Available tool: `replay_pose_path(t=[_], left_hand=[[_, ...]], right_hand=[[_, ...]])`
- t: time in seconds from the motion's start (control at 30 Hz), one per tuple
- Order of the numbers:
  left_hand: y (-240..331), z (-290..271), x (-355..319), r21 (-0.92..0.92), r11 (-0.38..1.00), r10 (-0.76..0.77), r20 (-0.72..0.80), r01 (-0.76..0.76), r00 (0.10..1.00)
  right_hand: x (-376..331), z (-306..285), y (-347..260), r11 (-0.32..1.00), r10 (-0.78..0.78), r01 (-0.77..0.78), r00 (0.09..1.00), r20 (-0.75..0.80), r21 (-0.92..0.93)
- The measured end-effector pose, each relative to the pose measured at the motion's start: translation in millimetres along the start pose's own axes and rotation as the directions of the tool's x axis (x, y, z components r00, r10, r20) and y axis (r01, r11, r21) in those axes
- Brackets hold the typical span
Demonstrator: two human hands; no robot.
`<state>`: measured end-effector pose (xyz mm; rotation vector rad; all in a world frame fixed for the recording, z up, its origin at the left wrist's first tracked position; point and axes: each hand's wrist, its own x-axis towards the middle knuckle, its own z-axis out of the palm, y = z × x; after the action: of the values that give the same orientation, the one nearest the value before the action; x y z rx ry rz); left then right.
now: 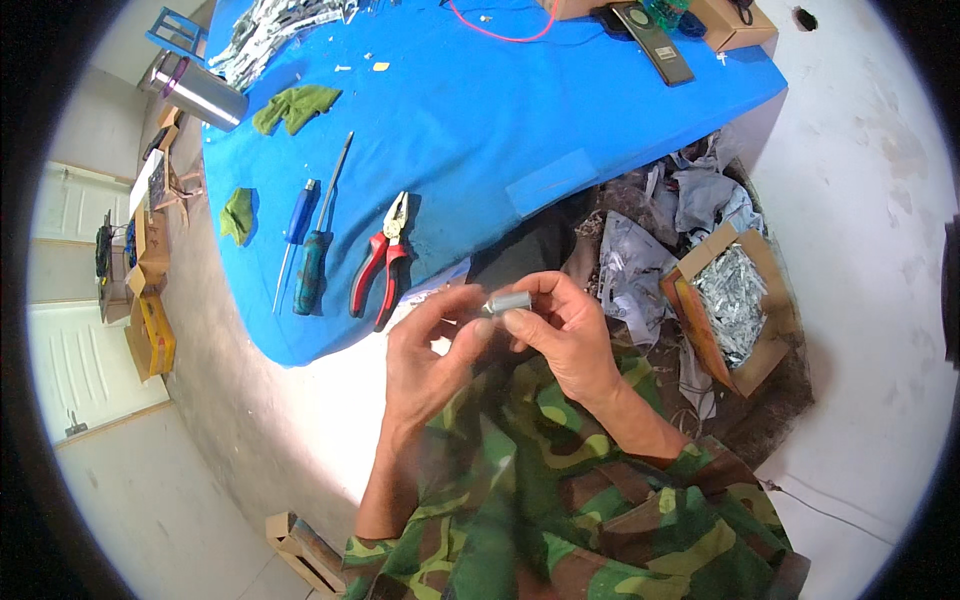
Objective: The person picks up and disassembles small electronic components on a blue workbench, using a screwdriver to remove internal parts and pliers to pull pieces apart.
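Small grey metal cylinder [508, 301]: held in front of body, just off near edge of blue table [480, 120], pinched between both hands
Left hand [432, 352]: fingers closed on cylinder's left end
Right hand [562, 330]: thumb and fingertips clamped on cylinder's right end
Red-handled pliers [382, 262]: flat on table, near left hand
Two screwdrivers [312, 240]: side by side, left of pliers
Green rags [295, 106]: further up table
Cardboard box [735, 305]: on floor right of hands, holding silvery metal scraps

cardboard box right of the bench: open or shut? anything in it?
Open. The cardboard box has its flaps folded outward, and it is filled with a heap of small silvery metal pieces.
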<state>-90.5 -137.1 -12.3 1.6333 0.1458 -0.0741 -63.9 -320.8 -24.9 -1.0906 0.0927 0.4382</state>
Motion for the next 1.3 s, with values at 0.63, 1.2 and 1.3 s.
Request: replay_pose_path(t=[0.63,1.2,1.3], left_hand=[[-30.2,19.6,-10.1,-0.614,0.764,-0.250,0.006,0.201,0.968],[-9.6,18.6,7.6,-0.585,0.783,-0.341,-0.117,0.213,0.933],[-22.7,-11.3,16.7,-0.522,0.849,-0.228,-0.232,0.077,0.946]], right_hand=[[-8.5,-15.4,-0.4,0.931,-0.242,0.210,0.967,-0.075,-0.299],[-12.9,-47.7,20.3,0.992,-0.007,-0.013,0.988,-0.157,-0.127],[-9.0,-53.5,37.7,0.964,-0.042,-0.005,0.984,-0.171,-0.267]])
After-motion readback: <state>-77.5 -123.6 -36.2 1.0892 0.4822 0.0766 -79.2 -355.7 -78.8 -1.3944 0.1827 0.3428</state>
